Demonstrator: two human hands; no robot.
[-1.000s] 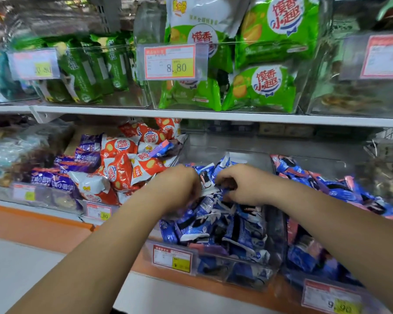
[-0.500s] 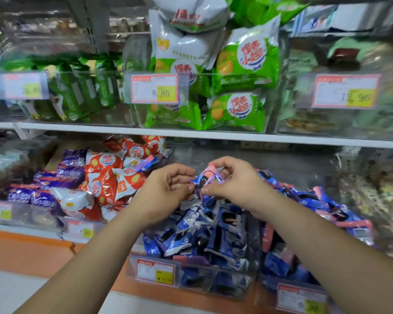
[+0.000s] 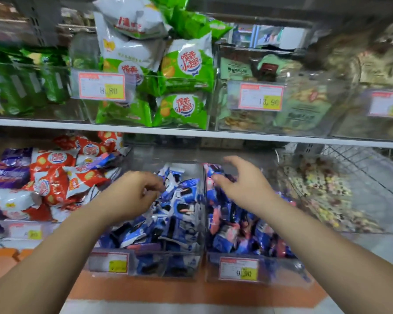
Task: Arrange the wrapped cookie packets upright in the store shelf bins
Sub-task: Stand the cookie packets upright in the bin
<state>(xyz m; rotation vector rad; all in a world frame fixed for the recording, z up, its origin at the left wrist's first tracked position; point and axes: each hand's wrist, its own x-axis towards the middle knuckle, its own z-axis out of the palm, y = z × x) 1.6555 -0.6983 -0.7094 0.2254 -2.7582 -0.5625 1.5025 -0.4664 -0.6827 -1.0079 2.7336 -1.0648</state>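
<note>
Head view: white shelf (image 3: 236,135) at twelve, orange strip (image 3: 168,291) at six. A clear bin (image 3: 168,262) holds blue packets (image 3: 182,200). Right hand (image 3: 245,186) is spread wide; left hand (image 3: 129,196) is curled, grip unclear.

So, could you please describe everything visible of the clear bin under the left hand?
The clear bin looks like transparent plastic, boxy and open-topped, on the lower shelf's orange ledge. Jumbled blue cookie packets heap inside, few upright. A price label with a yellow patch fronts it. A similar bin adjoins its right side. The left hand sits over the packets, fingers curled; any grip is unclear.
</note>
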